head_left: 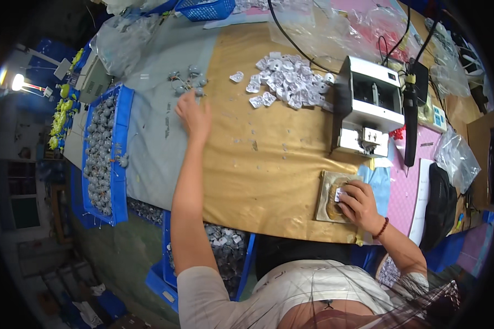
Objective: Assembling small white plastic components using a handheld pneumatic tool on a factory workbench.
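Observation:
My left hand [194, 116] reaches out to a small cluster of grey round parts with thin wire leads [194, 71] on the grey side of the table cover. Its fingertips are bent together at the cluster's near edge; what they grip is too small to tell. Between the fingertips of my right hand [362, 204] is a small whitish plastic piece [339, 194]. That hand rests over a square pad [325, 204] with a brownish round patch in its middle, near the table's front edge.
A pile of clear plastic pieces [291, 79] lies at the back middle. A white and black machine [374, 101] stands at the right, cables above it. Left is a blue tray [123, 109] of grey parts; a blue bin [249, 257] sits below the table edge.

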### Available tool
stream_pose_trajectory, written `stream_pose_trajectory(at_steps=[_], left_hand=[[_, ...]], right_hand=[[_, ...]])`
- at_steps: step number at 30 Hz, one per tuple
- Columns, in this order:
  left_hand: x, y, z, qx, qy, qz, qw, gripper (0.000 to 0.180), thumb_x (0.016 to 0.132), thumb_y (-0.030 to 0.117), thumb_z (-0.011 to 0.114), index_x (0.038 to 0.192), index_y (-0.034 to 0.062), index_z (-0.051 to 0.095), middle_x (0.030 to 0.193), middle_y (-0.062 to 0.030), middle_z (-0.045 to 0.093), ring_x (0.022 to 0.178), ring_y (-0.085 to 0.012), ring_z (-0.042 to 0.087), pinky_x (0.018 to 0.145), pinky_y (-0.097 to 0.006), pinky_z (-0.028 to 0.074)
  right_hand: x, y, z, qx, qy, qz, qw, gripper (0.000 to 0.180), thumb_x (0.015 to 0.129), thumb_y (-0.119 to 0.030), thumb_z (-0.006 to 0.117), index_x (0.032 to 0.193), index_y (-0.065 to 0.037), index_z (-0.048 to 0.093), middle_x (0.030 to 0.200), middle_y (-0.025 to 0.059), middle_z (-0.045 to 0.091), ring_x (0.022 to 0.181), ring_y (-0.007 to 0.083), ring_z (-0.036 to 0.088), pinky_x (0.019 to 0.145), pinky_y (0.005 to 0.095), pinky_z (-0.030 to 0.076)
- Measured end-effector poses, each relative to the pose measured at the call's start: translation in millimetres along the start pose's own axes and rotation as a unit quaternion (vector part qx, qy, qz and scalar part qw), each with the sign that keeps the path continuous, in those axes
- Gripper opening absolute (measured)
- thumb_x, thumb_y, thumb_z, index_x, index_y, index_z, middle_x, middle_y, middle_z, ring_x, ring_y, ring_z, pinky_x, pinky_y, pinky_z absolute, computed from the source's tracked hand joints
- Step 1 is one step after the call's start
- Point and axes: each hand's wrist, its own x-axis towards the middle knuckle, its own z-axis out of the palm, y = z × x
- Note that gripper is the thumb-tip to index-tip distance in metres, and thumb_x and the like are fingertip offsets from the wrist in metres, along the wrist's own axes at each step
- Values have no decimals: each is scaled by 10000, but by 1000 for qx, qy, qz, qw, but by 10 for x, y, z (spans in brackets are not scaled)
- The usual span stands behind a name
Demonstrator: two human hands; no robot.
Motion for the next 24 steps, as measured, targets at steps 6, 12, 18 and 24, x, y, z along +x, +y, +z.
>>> stream_pose_trajectory(at_steps=[6,12,18,24], left_hand=[[784,-486,419,41,53,-171,983,618,771,354,797,1289,93,584,1257,-226,559,1258,-413,452,1058,-485,394],[647,-880,472,-105,-266,-102,953,388,790,357,777,1027,70,667,1177,-213,612,1139,-392,553,995,-431,446],[-508,666,-388,-223,-373,-69,898,361,827,204,783,1075,64,562,1143,-105,581,1046,-223,581,892,-345,480],[-812,1372,-1002,-374,-387,-96,838,472,803,46,794,1195,51,531,1150,-63,572,1047,-172,565,822,-318,498]], right_hand=[[-35,-38,49,-13,6,46,999,351,698,-47,793,1027,-74,674,1133,98,655,1063,329,582,893,458,466],[4,-35,47,22,10,49,999,336,708,-49,791,1023,-72,677,1116,102,638,1060,337,574,902,457,463],[-19,25,-161,117,57,113,985,327,760,-54,740,1078,-28,673,1132,168,609,1045,363,578,907,454,473],[326,-67,-278,148,92,66,982,311,788,2,718,1095,-20,676,1106,167,626,959,327,621,810,399,513]])
